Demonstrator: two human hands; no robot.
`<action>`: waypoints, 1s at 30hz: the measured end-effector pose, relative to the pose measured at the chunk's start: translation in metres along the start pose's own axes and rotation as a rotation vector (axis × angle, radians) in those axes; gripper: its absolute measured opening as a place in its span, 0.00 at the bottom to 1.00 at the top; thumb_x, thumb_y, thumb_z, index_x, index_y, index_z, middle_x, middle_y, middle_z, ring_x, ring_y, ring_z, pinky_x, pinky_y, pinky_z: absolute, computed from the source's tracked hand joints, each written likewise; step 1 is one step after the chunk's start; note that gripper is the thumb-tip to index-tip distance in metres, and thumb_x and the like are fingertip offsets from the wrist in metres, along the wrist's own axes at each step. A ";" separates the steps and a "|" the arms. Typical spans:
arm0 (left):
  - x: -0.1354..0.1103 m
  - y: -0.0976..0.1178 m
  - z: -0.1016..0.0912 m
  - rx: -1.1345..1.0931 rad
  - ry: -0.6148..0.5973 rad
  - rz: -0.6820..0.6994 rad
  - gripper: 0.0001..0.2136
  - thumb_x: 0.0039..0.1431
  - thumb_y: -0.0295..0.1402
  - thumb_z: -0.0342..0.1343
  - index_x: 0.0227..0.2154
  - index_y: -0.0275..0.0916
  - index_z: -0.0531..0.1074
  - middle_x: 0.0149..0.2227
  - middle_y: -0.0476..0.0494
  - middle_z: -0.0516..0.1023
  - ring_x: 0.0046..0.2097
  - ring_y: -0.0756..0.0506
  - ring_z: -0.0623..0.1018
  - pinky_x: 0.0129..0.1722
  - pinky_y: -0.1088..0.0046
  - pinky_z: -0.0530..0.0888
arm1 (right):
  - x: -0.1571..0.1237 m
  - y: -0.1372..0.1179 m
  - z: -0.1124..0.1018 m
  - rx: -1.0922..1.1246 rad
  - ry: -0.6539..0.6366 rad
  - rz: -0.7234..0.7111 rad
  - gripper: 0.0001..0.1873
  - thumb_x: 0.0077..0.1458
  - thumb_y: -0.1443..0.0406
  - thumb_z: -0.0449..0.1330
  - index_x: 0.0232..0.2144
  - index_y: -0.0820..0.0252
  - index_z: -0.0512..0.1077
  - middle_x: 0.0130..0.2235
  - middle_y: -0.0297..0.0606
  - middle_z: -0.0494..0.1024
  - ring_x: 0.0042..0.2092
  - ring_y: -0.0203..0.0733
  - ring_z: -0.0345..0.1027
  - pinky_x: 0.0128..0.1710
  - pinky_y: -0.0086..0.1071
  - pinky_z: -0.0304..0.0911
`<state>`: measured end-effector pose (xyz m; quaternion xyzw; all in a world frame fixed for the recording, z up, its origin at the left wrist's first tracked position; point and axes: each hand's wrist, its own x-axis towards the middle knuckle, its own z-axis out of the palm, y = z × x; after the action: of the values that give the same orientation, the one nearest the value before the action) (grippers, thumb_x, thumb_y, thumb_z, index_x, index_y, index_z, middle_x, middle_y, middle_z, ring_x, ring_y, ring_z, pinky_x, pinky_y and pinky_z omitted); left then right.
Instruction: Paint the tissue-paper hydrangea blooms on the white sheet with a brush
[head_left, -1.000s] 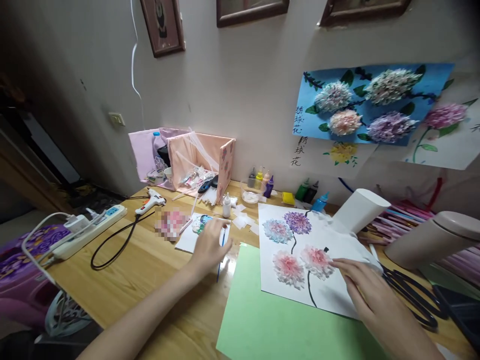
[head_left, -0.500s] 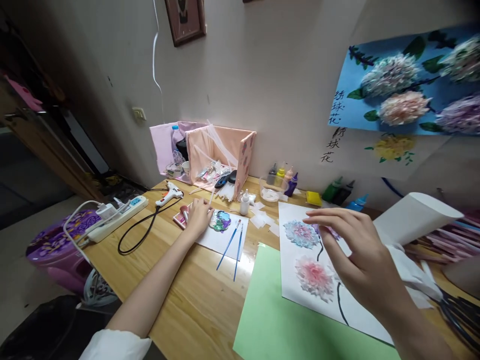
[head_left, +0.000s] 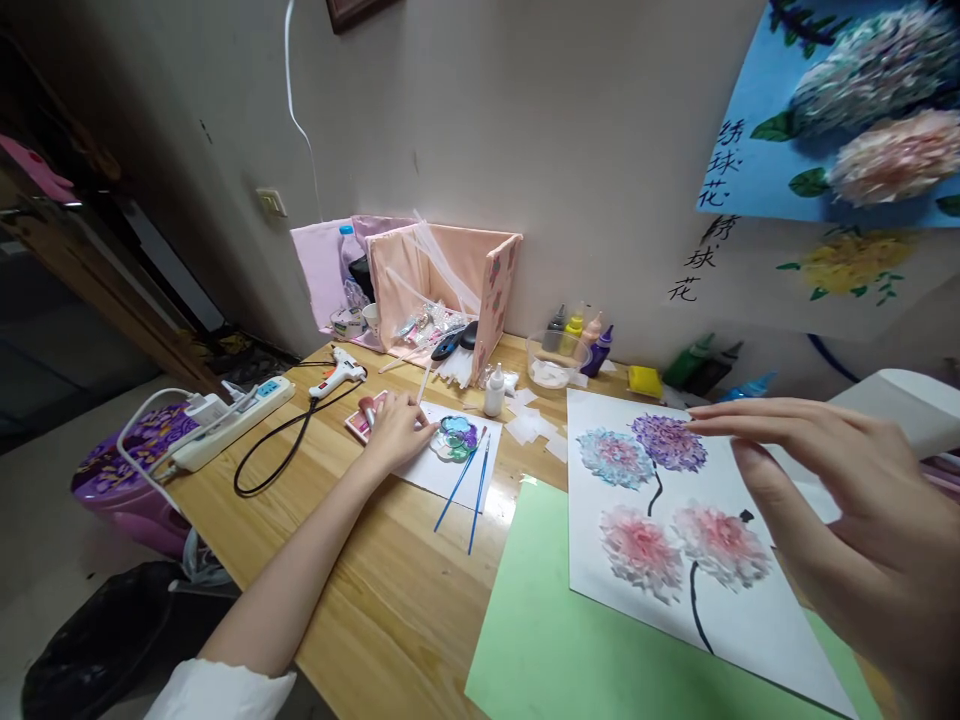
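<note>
My left hand (head_left: 397, 430) rests on a small white sheet (head_left: 442, 472), fingers lying loosely beside a paint palette (head_left: 457, 438) and holding nothing. A pink case (head_left: 360, 418) lies just left of it. Two blue brushes (head_left: 469, 487) lie on the table past the sheet's edge. My right hand (head_left: 840, 500) hovers with fingers stretched out and empty above the right side of a white sheet (head_left: 720, 620) that bears a blue, a purple and two pink paper flowers. A green sheet (head_left: 562, 650) lies under it.
On the wooden table (head_left: 375, 590) are a glue gun (head_left: 337, 375), a power strip (head_left: 232, 420), a white glue bottle (head_left: 493, 392), a pink fabric box (head_left: 457, 275), paint bottles (head_left: 577, 332), a clear bowl (head_left: 551, 368) and paper scraps. A purple stool (head_left: 127, 470) stands at left.
My left hand put the brush down and moved left to the palette. My right hand lifted off the flower sheet into the air. The view swung left and closer.
</note>
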<state>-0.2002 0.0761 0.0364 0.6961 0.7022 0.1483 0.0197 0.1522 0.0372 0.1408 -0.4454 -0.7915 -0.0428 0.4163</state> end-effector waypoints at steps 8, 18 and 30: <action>-0.005 0.009 -0.004 -0.022 -0.072 -0.050 0.09 0.52 0.37 0.57 0.22 0.38 0.75 0.37 0.42 0.73 0.45 0.37 0.67 0.47 0.61 0.62 | 0.002 -0.004 0.001 -0.001 -0.016 -0.018 0.10 0.59 0.62 0.50 0.37 0.53 0.71 0.40 0.38 0.76 0.47 0.47 0.65 0.47 0.42 0.60; -0.008 0.008 -0.007 -0.133 -0.055 -0.184 0.08 0.46 0.35 0.55 0.18 0.38 0.71 0.31 0.43 0.76 0.39 0.40 0.73 0.38 0.70 0.64 | 0.007 0.042 0.024 -0.022 -0.102 0.230 0.12 0.58 0.62 0.48 0.37 0.54 0.71 0.40 0.39 0.75 0.48 0.48 0.64 0.44 0.39 0.60; -0.019 0.037 -0.001 -0.703 -0.269 -0.146 0.16 0.40 0.48 0.55 0.14 0.38 0.65 0.20 0.48 0.72 0.28 0.43 0.72 0.30 0.72 0.65 | 0.017 0.106 0.037 -0.127 -0.547 0.528 0.08 0.53 0.64 0.54 0.30 0.60 0.72 0.35 0.40 0.79 0.37 0.42 0.70 0.36 0.30 0.59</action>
<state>-0.1639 0.0568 0.0425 0.6081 0.6474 0.2856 0.3599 0.2036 0.1281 0.0965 -0.6536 -0.7273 0.1374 0.1580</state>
